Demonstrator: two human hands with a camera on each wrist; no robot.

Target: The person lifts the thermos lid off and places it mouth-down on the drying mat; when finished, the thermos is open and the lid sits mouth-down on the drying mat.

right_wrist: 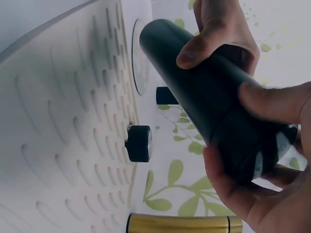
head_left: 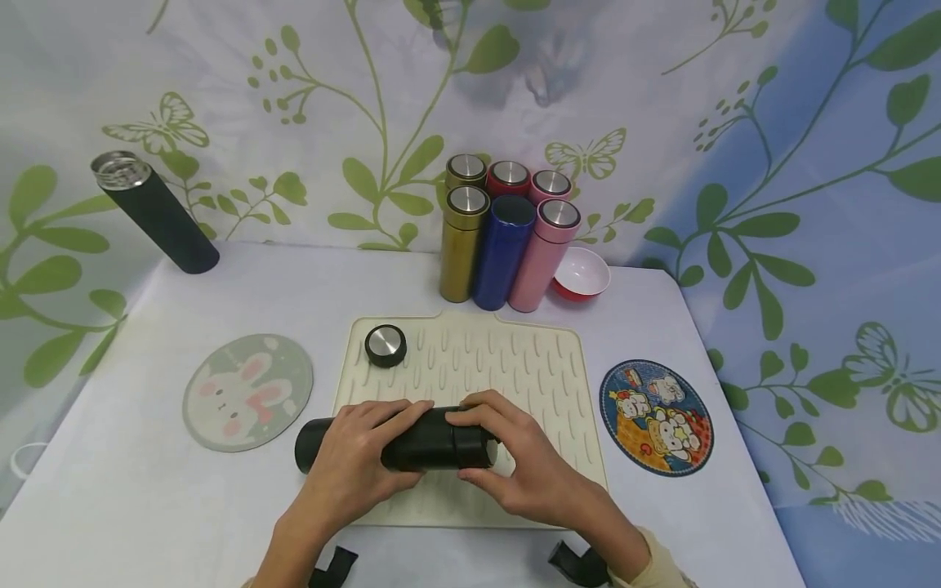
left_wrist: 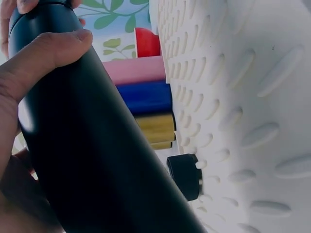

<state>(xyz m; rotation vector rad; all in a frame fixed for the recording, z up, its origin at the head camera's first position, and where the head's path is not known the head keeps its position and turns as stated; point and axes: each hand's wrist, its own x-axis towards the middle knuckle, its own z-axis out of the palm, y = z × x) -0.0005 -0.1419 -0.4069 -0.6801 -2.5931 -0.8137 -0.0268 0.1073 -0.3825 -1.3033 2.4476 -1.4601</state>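
Black bottle [head_left: 422, 445] held sideways; left hand [head_left: 360, 449] grips middle from above, right hand [head_left: 525, 465] grips right end.

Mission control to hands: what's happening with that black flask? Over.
Left hand gripping black flask; right hand gripping its capped end. Flask held above ridged mat. Loose lid on mat; seemingly nothing in the way.

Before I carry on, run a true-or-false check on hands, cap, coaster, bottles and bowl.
The left hand and right hand hold a black bottle. True.
The bunny coaster lies left of the mat. True.
A cap lies on that coaster. False: the cap lies on the mat.
The blue bottle stands between a gold bottle and a pink bottle. True.
A bowl sits left of the gold bottle. False: the bowl sits right of the pink bottle.
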